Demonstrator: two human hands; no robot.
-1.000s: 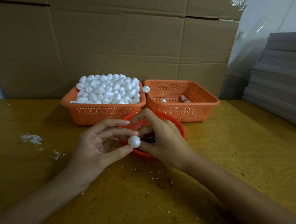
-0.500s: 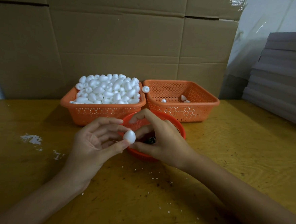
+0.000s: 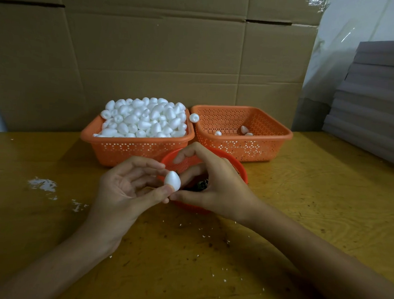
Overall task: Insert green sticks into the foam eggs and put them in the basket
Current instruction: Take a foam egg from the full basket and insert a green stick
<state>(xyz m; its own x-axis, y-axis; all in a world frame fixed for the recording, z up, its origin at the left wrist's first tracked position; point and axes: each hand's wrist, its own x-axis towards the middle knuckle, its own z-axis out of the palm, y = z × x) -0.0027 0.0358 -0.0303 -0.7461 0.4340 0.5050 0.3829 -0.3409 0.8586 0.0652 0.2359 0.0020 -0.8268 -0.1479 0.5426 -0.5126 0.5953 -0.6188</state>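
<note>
My left hand [image 3: 127,191] pinches a white foam egg [image 3: 172,181] between thumb and fingertips, pointed end up, just in front of a round red basket [image 3: 239,166]. My right hand [image 3: 221,190] lies over that red basket, fingers arched, its thumb and middle finger reaching toward the egg. Dark sticks [image 3: 201,184] show in the basket under its curled fingers; whether it holds one is hidden. Behind, an orange basket [image 3: 133,149] is heaped with foam eggs [image 3: 144,120]. To its right, a second orange basket [image 3: 249,148] holds three eggs [image 3: 244,129].
One loose egg [image 3: 194,118] sits on the rims between the two orange baskets. A cardboard wall [image 3: 174,54] stands right behind them. Grey sheets [image 3: 376,103] are stacked at the right. White foam crumbs [image 3: 42,184] dot the yellow wooden table [image 3: 315,204].
My left hand has lifted the egg slightly and turned it from round end facing me to pointed end up. My right hand has stayed over the red basket.
</note>
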